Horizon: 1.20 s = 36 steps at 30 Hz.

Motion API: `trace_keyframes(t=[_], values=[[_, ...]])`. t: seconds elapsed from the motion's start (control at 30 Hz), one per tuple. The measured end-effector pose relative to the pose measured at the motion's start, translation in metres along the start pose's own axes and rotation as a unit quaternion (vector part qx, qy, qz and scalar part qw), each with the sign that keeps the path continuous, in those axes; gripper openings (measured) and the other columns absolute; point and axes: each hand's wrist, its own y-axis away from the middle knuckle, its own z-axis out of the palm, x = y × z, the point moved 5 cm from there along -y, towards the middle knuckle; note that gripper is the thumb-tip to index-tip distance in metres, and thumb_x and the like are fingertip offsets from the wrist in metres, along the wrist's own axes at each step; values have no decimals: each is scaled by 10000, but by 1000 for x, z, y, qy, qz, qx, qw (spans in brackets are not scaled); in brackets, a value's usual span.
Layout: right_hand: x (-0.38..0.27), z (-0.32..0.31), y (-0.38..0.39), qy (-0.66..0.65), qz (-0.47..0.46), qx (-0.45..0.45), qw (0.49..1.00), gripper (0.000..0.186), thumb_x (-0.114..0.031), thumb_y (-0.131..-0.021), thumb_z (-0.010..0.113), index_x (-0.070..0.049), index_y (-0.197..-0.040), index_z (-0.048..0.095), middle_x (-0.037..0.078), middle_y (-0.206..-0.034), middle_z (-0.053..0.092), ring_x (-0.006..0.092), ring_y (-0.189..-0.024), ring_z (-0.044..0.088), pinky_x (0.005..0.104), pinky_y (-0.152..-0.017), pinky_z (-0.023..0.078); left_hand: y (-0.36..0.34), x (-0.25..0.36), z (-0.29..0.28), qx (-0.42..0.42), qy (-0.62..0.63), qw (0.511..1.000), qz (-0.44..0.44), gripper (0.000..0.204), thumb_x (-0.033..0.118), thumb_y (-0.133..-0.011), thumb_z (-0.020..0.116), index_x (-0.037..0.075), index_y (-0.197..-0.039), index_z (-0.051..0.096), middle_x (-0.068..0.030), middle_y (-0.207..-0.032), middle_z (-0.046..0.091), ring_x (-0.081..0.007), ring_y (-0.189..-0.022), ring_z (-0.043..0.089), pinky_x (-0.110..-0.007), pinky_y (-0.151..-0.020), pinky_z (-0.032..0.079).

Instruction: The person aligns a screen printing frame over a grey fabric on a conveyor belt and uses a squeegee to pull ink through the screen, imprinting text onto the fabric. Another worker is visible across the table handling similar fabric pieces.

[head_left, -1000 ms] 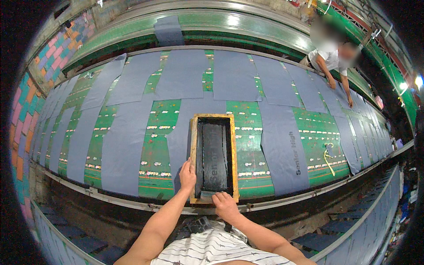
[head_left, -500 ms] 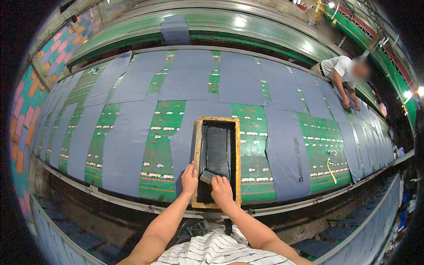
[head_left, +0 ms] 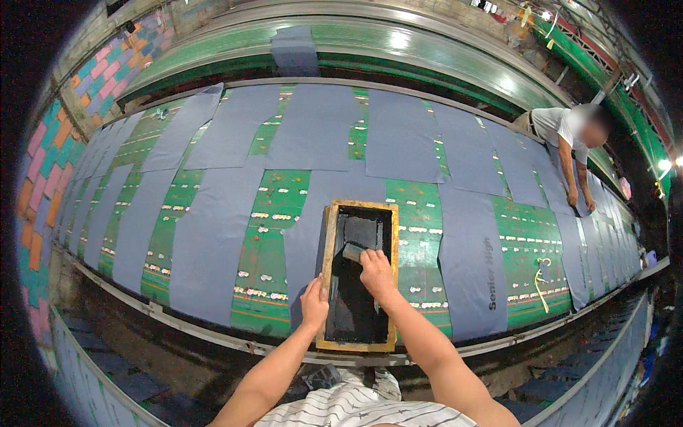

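A yellow-edged screen printing frame (head_left: 356, 346) lies over a blue-grey fabric piece (head_left: 302, 249) on the table. Its mesh (head_left: 348, 313) is black with wet-looking ink. Inside the frame, my right hand (head_left: 377, 272) is closed around a squeegee (head_left: 351, 251), whose blade rests on the mesh above the middle. Against the frame's left rail, my left hand (head_left: 314, 304) grips the wood, its fingertips on the outer side. The fabric directly beneath the frame is hidden.
Blue-grey fabric pieces (head_left: 313, 132) lie in rows on the long green table (head_left: 274, 235). To the right, one printed piece (head_left: 466, 263) carries dark lettering, and a yellow string (head_left: 538, 285) lies beyond it. A co-worker (head_left: 562, 135) leans over the table's far right side.
My right hand has pushed the squeegee away from me, from the near end of the frame to above its middle. My left hand stays on the left rail. The co-worker's hands have shifted.
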Motion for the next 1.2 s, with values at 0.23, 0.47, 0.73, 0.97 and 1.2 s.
trace_keyframes(t=[0.23,0.47,0.73,0.97,1.2], values=[[52,21,-52,0,-20,-13,1000,235,24,-735,628,-13,-968,635,135,-973,640,345,-957,583,427,-850,493,2,8,-5,2,-2,1000,8,442,33,-932,556,17,-1373,572,-226,-1313,615,-408,-1194,597,-443,-1018,472],[81,18,-80,-29,-41,-10,999,197,-33,-732,672,-6,-926,651,152,-960,666,346,-983,609,442,-867,514,2,0,2,-1,10,1000,17,448,50,-947,556,31,-1395,556,-202,-1339,604,-394,-1208,583,-450,-1023,451],[89,-17,-113,-51,-12,-55,997,155,-92,-778,694,-15,-912,687,179,-959,691,384,-965,651,475,-844,538,2,-4,2,-11,13,1000,-13,444,87,-968,534,35,-1409,544,-182,-1358,590,-371,-1240,560,-462,-1027,419],[108,7,-114,-63,-15,-60,996,141,-101,-783,686,-25,-900,696,172,-947,694,398,-966,648,485,-832,539,1,-7,6,-12,19,1000,-1,452,85,-955,549,39,-1405,549,-182,-1360,590,-367,-1239,563,-464,-1027,424],[104,16,-111,-66,-47,-99,992,169,-87,-783,656,-31,-937,698,148,-938,710,384,-988,650,493,-821,541,4,-14,7,4,1,1000,18,457,57,-944,566,60,-1401,560,-178,-1364,591,-377,-1225,573,-448,-1016,438]])
